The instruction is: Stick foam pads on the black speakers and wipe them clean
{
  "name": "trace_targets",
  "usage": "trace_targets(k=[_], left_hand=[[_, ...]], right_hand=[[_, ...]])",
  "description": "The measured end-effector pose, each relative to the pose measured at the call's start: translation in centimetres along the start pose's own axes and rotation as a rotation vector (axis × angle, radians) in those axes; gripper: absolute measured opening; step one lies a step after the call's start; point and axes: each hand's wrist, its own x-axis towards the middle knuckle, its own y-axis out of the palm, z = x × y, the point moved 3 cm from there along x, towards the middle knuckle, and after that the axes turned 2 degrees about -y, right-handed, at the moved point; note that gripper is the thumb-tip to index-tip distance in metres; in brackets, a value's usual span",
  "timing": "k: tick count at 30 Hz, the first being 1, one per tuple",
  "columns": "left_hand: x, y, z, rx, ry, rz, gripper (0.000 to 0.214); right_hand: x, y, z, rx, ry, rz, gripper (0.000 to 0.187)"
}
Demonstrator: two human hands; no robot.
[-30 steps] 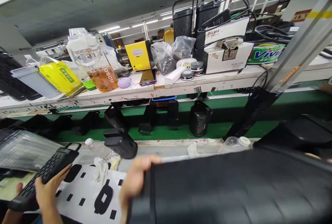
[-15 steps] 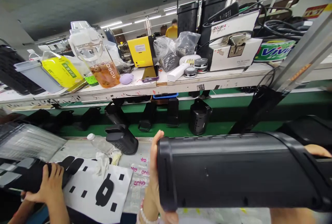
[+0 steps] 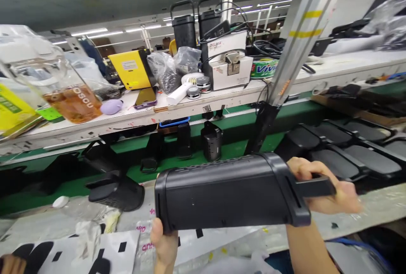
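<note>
A long black plastic housing with a handle (image 3: 225,198) is held sideways in front of me, above the bench. My left hand (image 3: 164,240) grips its left end, the thumb on the near face and the other fingers mostly hidden behind. At the opposite end, my right hand (image 3: 326,187) is closed around the handle. Beneath the housing lies a white sheet with black shapes (image 3: 119,248), partly covered by a crumpled white glove (image 3: 87,240).
A co-worker's hand (image 3: 12,263) shows at the lower left. Behind the sheet lie a clear bottle (image 3: 79,206) and another black housing (image 3: 117,191). Several grey-topped black units (image 3: 371,160) stand at right. A metal post (image 3: 294,41) rises beside the cluttered shelf (image 3: 177,111).
My view has swung to the right. The housing now appears smaller and farther from me, with its handle and my right hand in sight. The co-worker's hand has nearly left the view.
</note>
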Motion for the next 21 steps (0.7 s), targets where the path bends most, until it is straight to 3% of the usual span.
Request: trace_targets(k=[3, 6, 9, 12, 16, 18, 19, 21], left_hand=[[0.1, -1.5, 0.8, -0.123, -0.08, -0.21, 0.07], [0.1, -1.8, 0.6, -0.193, -0.229, -0.367, 0.055], [0.2, -1.2, -0.6, -0.206, -0.291, -0.411, 0.053], [0.0, -0.8, -1.4, -0.184, -0.256, -0.439, 0.06], [-0.7, -1.0, -1.0, -0.17, -0.032, -0.458, 0.07], [-1.2, -1.1, -0.8, -0.141, 0.178, -0.368, 0.076], [-1.5, -1.2, -0.9, -0.106, 0.298, -0.309, 0.081], [-2.2, -1.5, -1.2, 0.008, 0.522, -0.228, 0.093]], right_hand=[[-1.1, 2.1, 1.3, -0.038, -0.226, -0.009, 0.051], [-1.8, 2.7, 1.6, -0.066, -0.278, -0.022, 0.055], [-1.7, 2.1, 1.5, -0.07, -0.284, 0.048, 0.058], [-0.9, 0.7, 0.5, -0.069, -0.293, 0.11, 0.057], [-0.4, -0.1, -1.2, 0.018, -0.387, 0.25, 0.059], [-0.9, 0.0, -2.0, 0.045, -0.286, 0.135, 0.049], [-1.4, 0.1, -2.5, 0.058, -0.148, 0.032, 0.043], [-2.9, 0.3, -3.9, 0.09, 0.282, -0.143, 0.034]])
